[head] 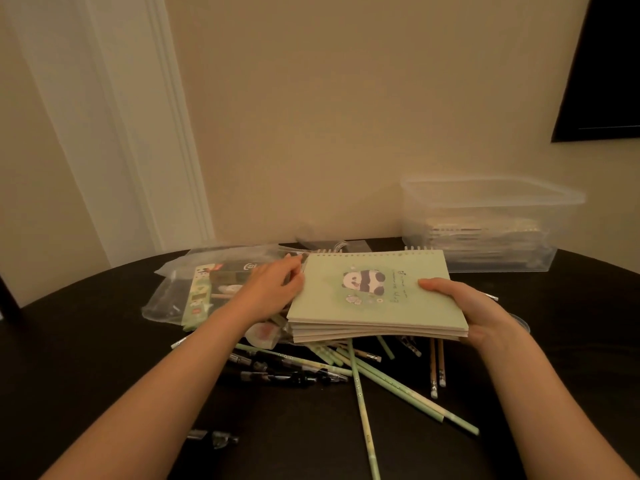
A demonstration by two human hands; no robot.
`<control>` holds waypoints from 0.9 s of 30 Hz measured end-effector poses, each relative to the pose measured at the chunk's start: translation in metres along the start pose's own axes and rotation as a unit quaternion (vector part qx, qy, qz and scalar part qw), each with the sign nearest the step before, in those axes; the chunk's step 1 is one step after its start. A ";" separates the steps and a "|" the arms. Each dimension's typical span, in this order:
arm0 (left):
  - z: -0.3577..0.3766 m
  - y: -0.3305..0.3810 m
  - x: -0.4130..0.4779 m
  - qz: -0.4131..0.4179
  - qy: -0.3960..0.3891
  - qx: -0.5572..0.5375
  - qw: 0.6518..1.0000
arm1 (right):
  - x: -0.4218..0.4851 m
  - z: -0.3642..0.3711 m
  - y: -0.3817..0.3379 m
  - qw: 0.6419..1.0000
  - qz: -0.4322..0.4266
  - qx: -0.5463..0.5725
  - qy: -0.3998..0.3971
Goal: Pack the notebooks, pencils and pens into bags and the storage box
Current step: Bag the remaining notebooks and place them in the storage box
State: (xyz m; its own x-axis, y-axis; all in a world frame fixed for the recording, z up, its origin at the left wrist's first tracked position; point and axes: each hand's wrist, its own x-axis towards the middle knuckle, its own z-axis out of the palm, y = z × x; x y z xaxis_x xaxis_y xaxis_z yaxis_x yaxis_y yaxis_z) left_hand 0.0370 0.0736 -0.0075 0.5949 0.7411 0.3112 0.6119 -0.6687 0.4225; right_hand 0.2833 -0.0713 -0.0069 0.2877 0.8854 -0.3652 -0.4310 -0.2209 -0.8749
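A stack of several green spiral notebooks (374,296) with a panda on the top cover is lifted above the dark table. My right hand (464,306) grips its right edge, thumb on top. My left hand (273,289) is at the stack's left edge, fingers against it; how it holds the stack is hidden. Under and in front of the stack lie loose green pencils (398,386), black pens (287,372) and wooden pencils (437,368). A clear storage box (485,223) stands at the back right with some flat items inside.
Clear plastic bags (194,282) with packed stationery lie at the left behind my left hand. More black pens (214,438) sit near the front of the round dark table (104,348). A wall is close behind; a dark screen (602,81) hangs at the upper right.
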 end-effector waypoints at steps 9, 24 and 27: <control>0.000 0.003 -0.004 0.014 -0.020 0.071 0.997 | -0.002 0.004 0.001 1.000 -0.018 0.004 -0.004; 0.001 0.000 -0.009 -0.051 0.037 0.153 0.986 | 0.012 0.010 0.009 0.997 -0.049 0.052 0.040; -0.001 0.000 -0.007 -0.077 0.045 0.122 0.988 | 0.012 0.010 0.009 0.996 -0.045 0.053 0.047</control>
State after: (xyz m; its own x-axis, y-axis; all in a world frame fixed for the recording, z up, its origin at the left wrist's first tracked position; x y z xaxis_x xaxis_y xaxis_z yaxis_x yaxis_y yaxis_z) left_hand 0.0321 0.0685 -0.0087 0.4426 0.8302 0.3390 0.8059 -0.5340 0.2557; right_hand 0.2743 -0.0585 -0.0159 0.4070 0.8560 -0.3189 -0.4864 -0.0924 -0.8688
